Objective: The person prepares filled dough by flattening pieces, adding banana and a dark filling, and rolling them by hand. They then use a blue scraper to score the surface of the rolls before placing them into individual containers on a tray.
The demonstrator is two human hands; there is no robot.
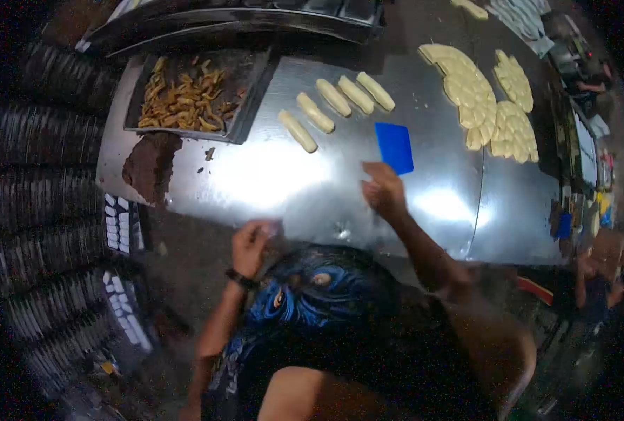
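Note:
My left hand (251, 245) is near the front edge of the metal table (312, 210), fingers curled together; whether something small is in it is too blurred to tell. Over the table my right hand (383, 188) has its fingers bent, just below a blue scraper (394, 147) lying flat. Its fingertips are blurred. Several dough rolls (314, 112) lie in a slanting row beyond the hands. Flat dough pieces (470, 91) with cut or pressed marks rest at the right of the table.
A tray (244, 105) of brown strips stands at the table's left, beside a brown patch (150, 168). Dark stacked trays (45, 168) line the left side. White pieces (119, 224) sit on trays below. Another person (601, 270) is at the right edge.

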